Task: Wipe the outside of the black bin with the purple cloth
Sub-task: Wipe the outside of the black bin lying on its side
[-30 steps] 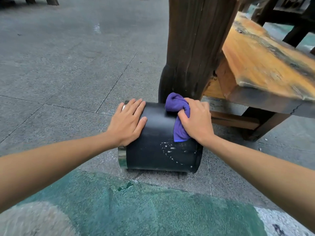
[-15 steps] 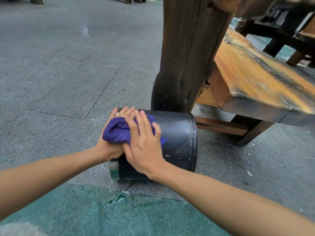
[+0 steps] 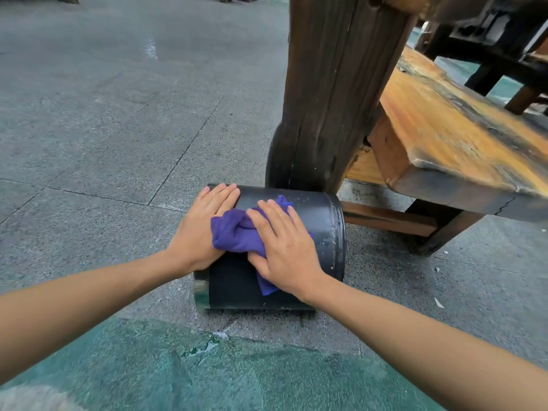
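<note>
The black bin (image 3: 320, 221) lies on its side on the stone floor, its rim toward the right. A crumpled purple cloth (image 3: 237, 234) rests on top of the bin's curved wall. My right hand (image 3: 284, 250) presses flat on the cloth, fingers spread, with a tail of cloth showing under the palm. My left hand (image 3: 204, 226) lies flat on the bin's left part, its thumb side touching the cloth. The bin's left end shows a greenish reflective edge.
A thick dark wooden post (image 3: 332, 93) stands right behind the bin. A heavy orange-brown wooden bench (image 3: 450, 137) reaches out to the right, with its crossbar (image 3: 385, 218) low behind the bin. Grey paving lies to the left, a green painted patch (image 3: 207, 372) in front.
My right hand slid the cloth from the bin's right part to the left over my left hand, then back toward the middle. The left hand stayed on the bin.
</note>
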